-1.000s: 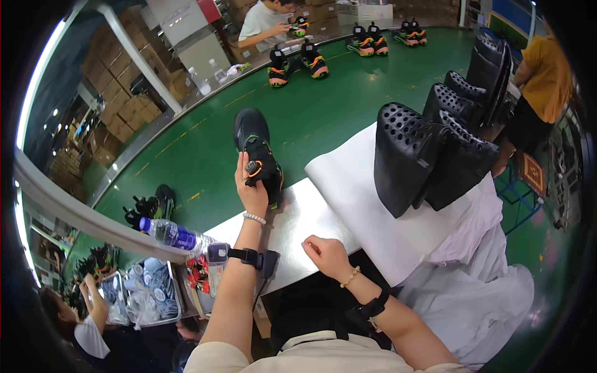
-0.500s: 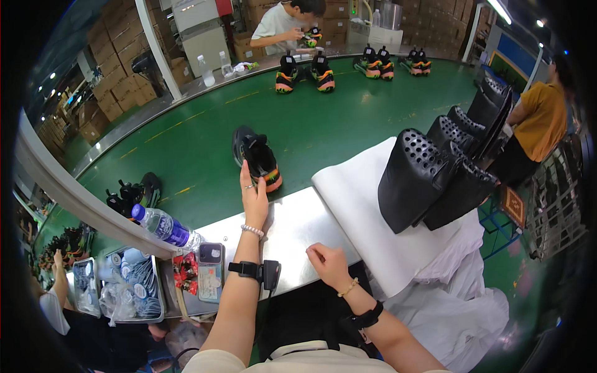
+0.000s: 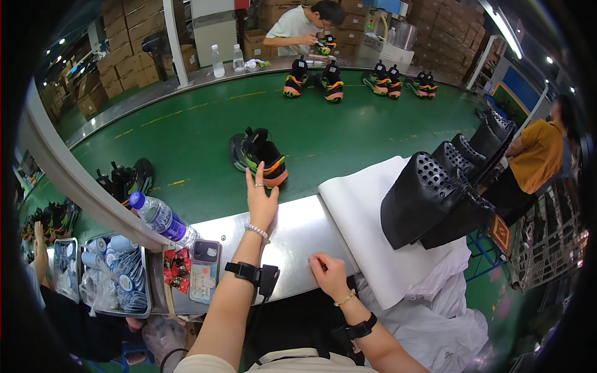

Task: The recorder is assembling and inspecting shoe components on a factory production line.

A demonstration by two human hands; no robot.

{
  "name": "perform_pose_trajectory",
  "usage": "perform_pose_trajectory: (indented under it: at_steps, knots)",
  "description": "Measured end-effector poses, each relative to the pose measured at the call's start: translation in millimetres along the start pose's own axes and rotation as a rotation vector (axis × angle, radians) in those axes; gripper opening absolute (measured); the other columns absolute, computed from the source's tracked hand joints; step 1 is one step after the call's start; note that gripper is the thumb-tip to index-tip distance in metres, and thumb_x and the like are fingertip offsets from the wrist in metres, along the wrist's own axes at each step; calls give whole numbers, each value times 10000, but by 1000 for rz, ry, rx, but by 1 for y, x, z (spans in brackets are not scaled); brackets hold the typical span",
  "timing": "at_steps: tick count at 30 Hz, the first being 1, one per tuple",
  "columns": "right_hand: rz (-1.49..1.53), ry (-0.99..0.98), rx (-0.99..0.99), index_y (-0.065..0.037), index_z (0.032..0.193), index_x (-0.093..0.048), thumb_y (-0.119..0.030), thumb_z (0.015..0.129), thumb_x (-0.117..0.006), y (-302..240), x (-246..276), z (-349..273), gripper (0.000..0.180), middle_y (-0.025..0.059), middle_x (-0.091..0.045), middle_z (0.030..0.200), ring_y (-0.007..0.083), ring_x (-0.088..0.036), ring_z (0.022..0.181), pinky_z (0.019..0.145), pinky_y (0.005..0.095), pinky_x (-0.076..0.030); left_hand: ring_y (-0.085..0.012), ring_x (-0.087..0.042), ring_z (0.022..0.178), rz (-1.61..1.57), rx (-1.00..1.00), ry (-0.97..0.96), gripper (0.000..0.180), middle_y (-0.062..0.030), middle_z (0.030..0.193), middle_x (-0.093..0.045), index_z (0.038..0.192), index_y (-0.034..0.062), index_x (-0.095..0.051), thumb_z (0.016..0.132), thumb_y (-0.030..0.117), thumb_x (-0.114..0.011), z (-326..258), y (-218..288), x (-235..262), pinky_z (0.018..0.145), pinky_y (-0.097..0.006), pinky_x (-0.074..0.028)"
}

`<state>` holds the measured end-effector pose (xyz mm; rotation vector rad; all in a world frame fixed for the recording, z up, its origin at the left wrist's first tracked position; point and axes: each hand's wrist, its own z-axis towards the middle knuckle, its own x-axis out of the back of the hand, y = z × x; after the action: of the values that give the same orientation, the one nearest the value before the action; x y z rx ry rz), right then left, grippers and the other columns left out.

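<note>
A dark sneaker pair (image 3: 258, 155) with orange and green trim stands on the green belt in front of me. My left hand (image 3: 261, 202) reaches to its near, heel end, with fingers apart; the fingertips are at the heel and do not wrap round it. Over the metal ledge (image 3: 289, 239), my right hand (image 3: 328, 272) hovers or rests with its fingers curled in, and nothing shows in them. Which of these it does, I cannot tell. Both wrists carry black straps, and a small black box sits on the left one.
Several black perforated shoe-shaped pieces (image 3: 423, 193) stand on a white sheet (image 3: 367, 205) at right. At left are a water bottle (image 3: 163, 219), a phone (image 3: 206, 252) and a tray of blue-labelled items (image 3: 118, 273). More sneakers (image 3: 333, 81) and a co-worker (image 3: 298, 31) are beyond the belt.
The sneakers have turned on the belt, so that more of their side shows. My left hand has drawn back slightly, its fingers spreading. The whole view has shifted a little.
</note>
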<state>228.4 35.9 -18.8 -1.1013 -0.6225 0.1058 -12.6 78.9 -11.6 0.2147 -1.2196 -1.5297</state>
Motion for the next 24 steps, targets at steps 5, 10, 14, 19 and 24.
perform_pose_trajectory:
  at_steps: [5, 10, 14, 19, 24]
  knots:
    - [-13, -3, -3, -33, 871, -653, -168, 884, -612, -6, -1, 1, 142, 130, -586, 601, 212, -573, 483, 476, 304, -417, -460, -507, 1145, -12, 121, -88, 629, -300, 1445, -245, 1334, 185, -433, 767, 180, -706, 19, 0, -8, 964, -425, -440]
    - [-39, 27, 10, -39, 857, -653, -175, 880, -617, -2, 0, 1, 144, 123, -578, 581, 227, -571, 475, 470, 311, -418, -366, -623, 962, -61, 149, 23, 503, -225, 1396, -353, 1182, 116, -521, 747, 242, -740, 17, -2, -9, 844, -402, -508]
    - [-64, 31, 23, -43, 842, -651, -172, 879, -619, 1, 0, 0, 139, 125, -569, 569, 245, -569, 472, 460, 321, -415, -242, -662, 732, -26, 35, -19, 457, -182, 1397, -392, 1130, 95, -542, 746, 241, -743, 14, -8, -3, 762, -358, -520]
    - [-88, 37, 32, -46, 835, -649, -163, 875, -620, 0, 1, 1, 127, 118, -561, 553, 247, -568, 463, 450, 327, -412, -275, -672, 777, -98, 139, -38, 451, -193, 1401, -392, 1137, 105, -540, 754, 241, -736, 10, 5, -6, 793, -369, -517]
    - [-136, 35, 101, -58, 817, -644, -147, 862, -628, -2, 0, -1, 101, 113, -554, 546, 259, -567, 465, 446, 334, -410, -392, -599, 1021, -50, 69, 34, 492, -214, 1407, -374, 1152, 113, -530, 737, 253, -754, 8, -1, -10, 869, -415, -492]
